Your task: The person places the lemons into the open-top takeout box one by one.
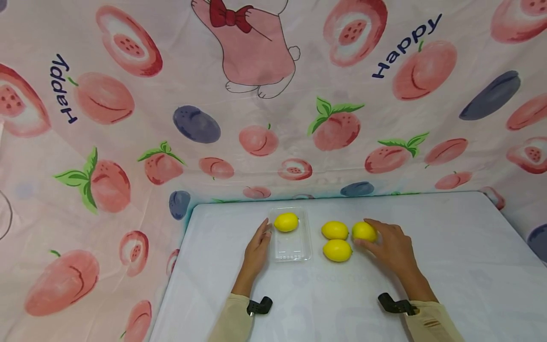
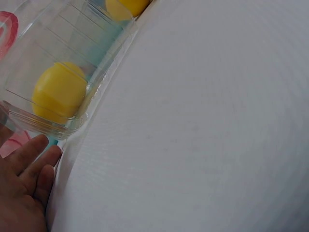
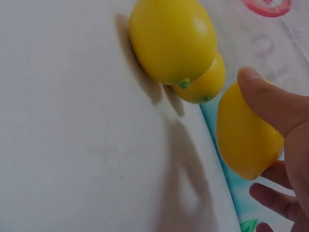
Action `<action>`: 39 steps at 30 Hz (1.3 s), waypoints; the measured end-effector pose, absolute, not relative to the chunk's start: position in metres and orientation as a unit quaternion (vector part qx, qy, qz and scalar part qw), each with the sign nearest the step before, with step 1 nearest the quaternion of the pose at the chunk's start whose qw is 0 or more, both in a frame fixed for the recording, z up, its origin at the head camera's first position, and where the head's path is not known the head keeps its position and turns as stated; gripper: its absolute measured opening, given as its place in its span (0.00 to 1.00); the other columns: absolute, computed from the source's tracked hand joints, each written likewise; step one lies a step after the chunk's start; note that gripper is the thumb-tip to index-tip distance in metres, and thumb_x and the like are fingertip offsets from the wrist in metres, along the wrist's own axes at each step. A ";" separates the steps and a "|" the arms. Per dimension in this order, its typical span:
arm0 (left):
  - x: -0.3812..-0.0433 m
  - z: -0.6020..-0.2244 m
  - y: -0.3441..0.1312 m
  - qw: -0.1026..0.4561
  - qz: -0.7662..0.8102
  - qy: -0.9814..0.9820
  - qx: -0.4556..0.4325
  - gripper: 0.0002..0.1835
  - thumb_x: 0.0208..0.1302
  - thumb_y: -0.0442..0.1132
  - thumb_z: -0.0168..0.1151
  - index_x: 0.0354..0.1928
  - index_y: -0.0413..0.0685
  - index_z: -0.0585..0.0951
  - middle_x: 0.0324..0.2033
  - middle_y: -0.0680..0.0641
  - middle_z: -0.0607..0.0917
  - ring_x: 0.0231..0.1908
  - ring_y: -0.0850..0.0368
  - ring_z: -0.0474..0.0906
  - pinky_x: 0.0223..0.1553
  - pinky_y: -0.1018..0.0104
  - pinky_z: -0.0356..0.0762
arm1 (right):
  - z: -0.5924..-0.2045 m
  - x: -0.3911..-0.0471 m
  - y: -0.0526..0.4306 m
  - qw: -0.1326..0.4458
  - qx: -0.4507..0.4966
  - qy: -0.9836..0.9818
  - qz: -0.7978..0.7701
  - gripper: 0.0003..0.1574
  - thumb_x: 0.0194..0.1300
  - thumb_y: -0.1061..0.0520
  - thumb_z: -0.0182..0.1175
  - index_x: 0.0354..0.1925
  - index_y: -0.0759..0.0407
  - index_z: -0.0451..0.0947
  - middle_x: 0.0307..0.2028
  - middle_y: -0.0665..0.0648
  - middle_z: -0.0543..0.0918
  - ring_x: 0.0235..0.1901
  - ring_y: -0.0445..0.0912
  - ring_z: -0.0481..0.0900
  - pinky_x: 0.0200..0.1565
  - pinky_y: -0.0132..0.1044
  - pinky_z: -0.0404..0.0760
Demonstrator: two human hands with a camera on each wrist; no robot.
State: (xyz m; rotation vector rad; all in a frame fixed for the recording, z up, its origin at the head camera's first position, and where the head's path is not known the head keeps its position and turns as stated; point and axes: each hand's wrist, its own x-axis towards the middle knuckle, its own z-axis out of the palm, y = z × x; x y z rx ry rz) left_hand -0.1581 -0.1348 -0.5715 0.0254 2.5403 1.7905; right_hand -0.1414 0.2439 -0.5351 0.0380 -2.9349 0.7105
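A clear plastic tray (image 1: 292,247) lies on the white table with one lemon (image 1: 286,222) in its far end. Along the tray's left side rests my left hand (image 1: 257,249), fingers fairly straight. The left wrist view shows those fingers (image 2: 34,157) close to the tray's wall (image 2: 104,72); whether they touch it I cannot tell. My right hand (image 1: 395,249) pinches another lemon (image 3: 248,130) between thumb and fingers. Two more lemons sit just left of it, one lemon (image 1: 334,230) behind the other lemon (image 1: 337,250).
The white table (image 1: 461,266) ends at a back edge against a hanging cloth (image 1: 273,114) printed with fruit. Each wrist carries a black camera band, the left band (image 1: 259,305) and the right band (image 1: 397,304), over beige sleeves.
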 end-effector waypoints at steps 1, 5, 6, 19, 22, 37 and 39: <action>-0.158 -0.571 -0.135 0.017 0.576 0.817 0.008 0.26 0.82 0.49 0.48 0.78 0.68 0.63 0.71 0.51 0.75 0.71 0.48 0.71 0.74 0.45 0.64 | -0.535 -0.142 0.243 0.062 0.012 -0.970 0.236 0.47 0.59 0.31 0.71 0.68 0.53 0.74 0.62 0.67 0.81 0.57 0.68 0.73 0.51 0.72 0.74; -0.158 -0.571 -0.134 0.016 0.576 0.817 0.003 0.26 0.82 0.48 0.48 0.78 0.68 0.63 0.70 0.52 0.75 0.70 0.48 0.71 0.74 0.45 0.64 | -0.531 -0.142 0.240 0.062 0.009 -0.967 0.247 0.48 0.59 0.30 0.70 0.68 0.53 0.73 0.63 0.67 0.80 0.58 0.67 0.73 0.53 0.72 0.73; -0.158 -0.571 -0.134 0.016 0.577 0.817 0.003 0.26 0.82 0.48 0.48 0.78 0.68 0.63 0.70 0.52 0.75 0.70 0.48 0.71 0.74 0.45 0.64 | -0.530 -0.142 0.239 0.061 0.008 -0.966 0.251 0.48 0.59 0.30 0.70 0.69 0.53 0.73 0.63 0.67 0.80 0.59 0.67 0.73 0.54 0.72 0.72; -0.159 -0.573 -0.134 0.012 0.574 0.819 0.000 0.26 0.82 0.50 0.47 0.78 0.70 0.63 0.70 0.53 0.75 0.70 0.49 0.71 0.73 0.45 0.65 | -0.522 -0.147 0.225 0.082 0.021 -0.953 0.291 0.48 0.61 0.27 0.66 0.67 0.55 0.73 0.58 0.65 0.82 0.54 0.64 0.75 0.52 0.66 0.74; -0.159 -0.574 -0.134 0.012 0.573 0.819 0.001 0.26 0.82 0.51 0.47 0.78 0.70 0.63 0.70 0.53 0.75 0.70 0.49 0.72 0.73 0.45 0.65 | -0.520 -0.148 0.220 0.091 0.025 -0.949 0.302 0.46 0.62 0.28 0.67 0.66 0.55 0.73 0.54 0.64 0.83 0.51 0.62 0.76 0.48 0.62 0.74; -0.159 -0.575 -0.135 0.005 0.571 0.821 0.013 0.27 0.81 0.52 0.47 0.78 0.66 0.63 0.70 0.53 0.76 0.69 0.49 0.72 0.73 0.45 0.65 | -0.512 -0.151 0.194 0.090 0.031 -0.936 0.338 0.46 0.63 0.27 0.64 0.66 0.54 0.72 0.53 0.63 0.83 0.50 0.59 0.77 0.49 0.56 0.78; -0.159 -0.575 -0.135 0.004 0.571 0.821 0.013 0.27 0.81 0.52 0.47 0.78 0.66 0.63 0.70 0.53 0.76 0.69 0.49 0.72 0.73 0.45 0.65 | -0.511 -0.152 0.191 0.089 0.032 -0.936 0.339 0.46 0.63 0.26 0.63 0.67 0.53 0.72 0.53 0.62 0.83 0.50 0.59 0.77 0.50 0.56 0.78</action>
